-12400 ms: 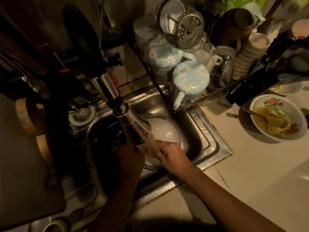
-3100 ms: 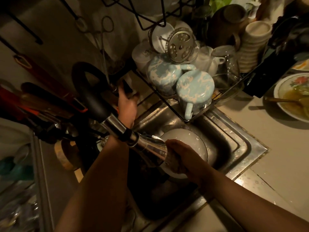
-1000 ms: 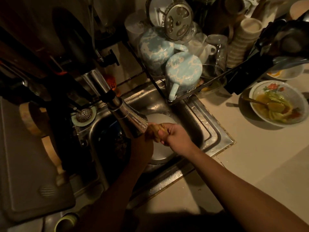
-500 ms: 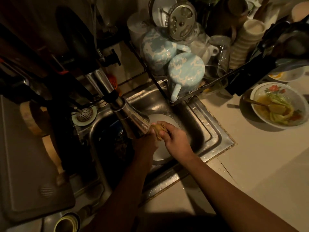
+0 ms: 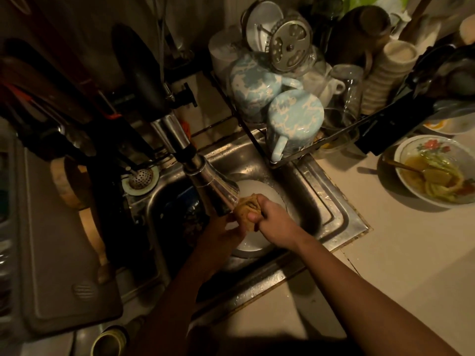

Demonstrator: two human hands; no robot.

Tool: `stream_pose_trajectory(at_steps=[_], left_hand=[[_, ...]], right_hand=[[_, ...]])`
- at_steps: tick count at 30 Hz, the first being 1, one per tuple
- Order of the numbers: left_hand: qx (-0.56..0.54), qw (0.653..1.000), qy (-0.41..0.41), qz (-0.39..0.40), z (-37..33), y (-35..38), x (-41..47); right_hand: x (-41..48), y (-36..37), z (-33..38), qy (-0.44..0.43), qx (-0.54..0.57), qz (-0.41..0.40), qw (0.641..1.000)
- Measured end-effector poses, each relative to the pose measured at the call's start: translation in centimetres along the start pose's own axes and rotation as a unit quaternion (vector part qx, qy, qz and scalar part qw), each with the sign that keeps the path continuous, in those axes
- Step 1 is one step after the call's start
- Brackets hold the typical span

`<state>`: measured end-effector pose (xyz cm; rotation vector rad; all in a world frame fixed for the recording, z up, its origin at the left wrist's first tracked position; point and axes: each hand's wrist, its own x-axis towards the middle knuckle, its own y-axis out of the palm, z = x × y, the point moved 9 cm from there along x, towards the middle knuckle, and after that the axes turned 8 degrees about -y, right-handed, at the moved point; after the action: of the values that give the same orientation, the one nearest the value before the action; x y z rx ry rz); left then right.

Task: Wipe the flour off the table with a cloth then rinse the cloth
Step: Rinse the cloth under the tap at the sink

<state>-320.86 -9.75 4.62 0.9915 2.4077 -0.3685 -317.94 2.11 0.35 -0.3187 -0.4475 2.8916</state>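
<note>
A crumpled brown cloth (image 5: pixel 246 208) over the stainless steel sink (image 5: pixel 331 201).
The right hand (image 5: pixel 273 223) clamps it; the shadowed left hand (image 5: pixel 222 233) seems to grip it too. White round plate (image 5: pixel 259 192) beneath both, pale countertop (image 5: pixel 401 253) to their right.

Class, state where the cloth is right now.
Head view, centre: the cloth is gripped by the right hand and left hand just below the tap, over the white plate in the sink.

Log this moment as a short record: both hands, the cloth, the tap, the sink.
right hand: grips the bunched cloth
left hand: against the cloth's lower end; grip too dark to tell
cloth: tan, wadded, just below the tap head
sink: steel, holds a white plate under the hands
counter, right: bowl of food with a spoon
</note>
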Motion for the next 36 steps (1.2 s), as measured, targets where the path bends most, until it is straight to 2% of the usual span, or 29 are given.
stream_pose_trajectory(at_steps=[4,6,8,9,11,12,14,16,19,20,23,25,30,32,34,36], left_hand=[[0.182,0.980,0.080,-0.004,-0.2,-0.9,0.8],[0.373,0.921,0.112,-0.013,-0.4,-0.8,1.2],[0.529,0.836,0.136,-0.046,-1.0,-0.2,1.0],[0.571,0.802,0.164,-0.068,-1.9,0.6,0.5],[0.568,0.776,0.250,-0.112,-3.3,1.9,-0.6],[0.551,0.776,0.278,-0.132,-3.6,2.0,-0.8],[0.538,0.791,0.245,-0.156,-2.8,1.0,0.3],[0.556,0.786,0.199,-0.183,-1.7,0.1,1.6],[0.535,0.788,0.220,-0.211,-2.1,0.4,1.2],[0.508,0.804,0.236,-0.200,-2.0,0.7,0.9],[0.347,0.903,0.228,-0.113,-2.1,1.2,-0.3],[0.278,0.936,0.196,-0.090,-1.3,1.0,0.0],[0.220,0.938,0.188,-0.193,-2.0,0.6,0.2],[0.217,0.926,0.184,-0.249,-2.2,0.4,-0.1],[0.173,0.939,0.143,-0.263,-2.1,0.5,-0.1],[0.094,0.948,0.136,-0.272,-2.1,0.7,-0.1]], right_hand=[[-0.5,1.0,-0.1,-0.003,0.003,0.062,0.998],[-1.1,1.2,0.1,0.000,0.060,0.104,0.993],[-1.6,1.3,0.5,0.020,0.151,0.137,0.979],[-1.8,1.4,0.6,0.028,0.206,0.146,0.967],[-2.1,1.8,1.7,0.007,0.312,0.165,0.936],[-2.1,2.2,1.9,-0.001,0.351,0.177,0.919],[-1.9,2.7,1.6,0.005,0.376,0.172,0.910],[-1.6,2.2,0.3,0.024,0.342,0.137,0.929],[-1.5,1.5,0.0,0.008,0.276,0.115,0.954],[-1.5,1.3,0.0,0.007,0.250,0.109,0.962],[-1.7,0.6,-0.5,-0.005,0.147,0.083,0.986],[-1.8,0.5,-0.7,-0.023,0.089,0.056,0.994],[-2.0,-0.3,1.2,-0.117,-0.021,-0.078,0.990],[-2.3,-0.8,2.0,-0.169,-0.059,-0.114,0.977],[-3.0,-1.3,3.1,-0.229,-0.081,-0.156,0.957],[-3.7,-1.7,3.8,-0.264,-0.092,-0.192,0.941]])
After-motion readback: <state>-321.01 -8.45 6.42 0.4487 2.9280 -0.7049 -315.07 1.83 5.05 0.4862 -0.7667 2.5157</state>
